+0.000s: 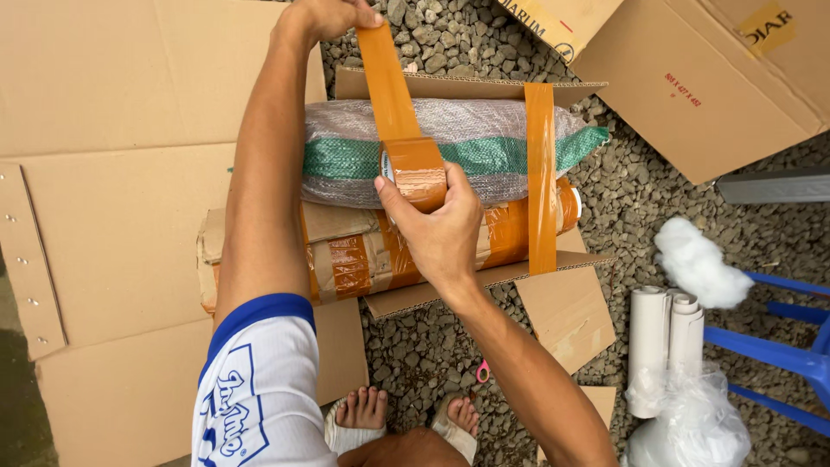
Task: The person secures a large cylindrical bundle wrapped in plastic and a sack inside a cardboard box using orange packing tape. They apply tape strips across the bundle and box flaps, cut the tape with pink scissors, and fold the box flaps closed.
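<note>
Tape (385, 78) stretches from your left hand (324, 15), which pinches its free end above the bundle (467, 147), down to the roll (417, 175) clamped in your right hand (441, 232). Bundle lies on cardboard (112, 225) over gravel (631, 199). Further right, white rolls (666, 337) stand beside a blue stool (778, 346).

Outdoor packing spot: gravel ground (432, 346), flattened cardboard sheets (112, 216), blue plastic stool (778, 346), paper rolls (666, 337).
</note>
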